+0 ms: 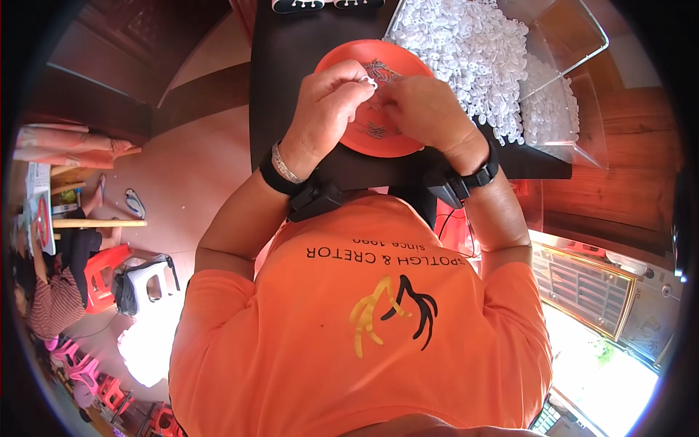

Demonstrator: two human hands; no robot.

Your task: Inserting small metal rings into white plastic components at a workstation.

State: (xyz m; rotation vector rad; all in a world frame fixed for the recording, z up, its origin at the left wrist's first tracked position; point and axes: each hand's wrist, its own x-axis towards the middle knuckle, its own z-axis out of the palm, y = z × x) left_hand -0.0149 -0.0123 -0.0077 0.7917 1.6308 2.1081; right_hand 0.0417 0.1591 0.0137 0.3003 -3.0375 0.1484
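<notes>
My left hand is closed in a pinch above the left part of an orange-red plate. Between its thumb and index finger sits a small white plastic piece with a ring-shaped end. My right hand hangs over the plate's right side, fingers bent inward and pressed together near the left fingertips. Whatever it pinches is hidden by shadow and the hand itself. Small grey metal pins lie on the plate's far part, and another cluster of pins lies at its near part.
A large heap of white plastic pieces spreads beside the plate at right, by a clear plastic box. The dark table carries it all. At far left, another person in a striped top sits near red and white stools.
</notes>
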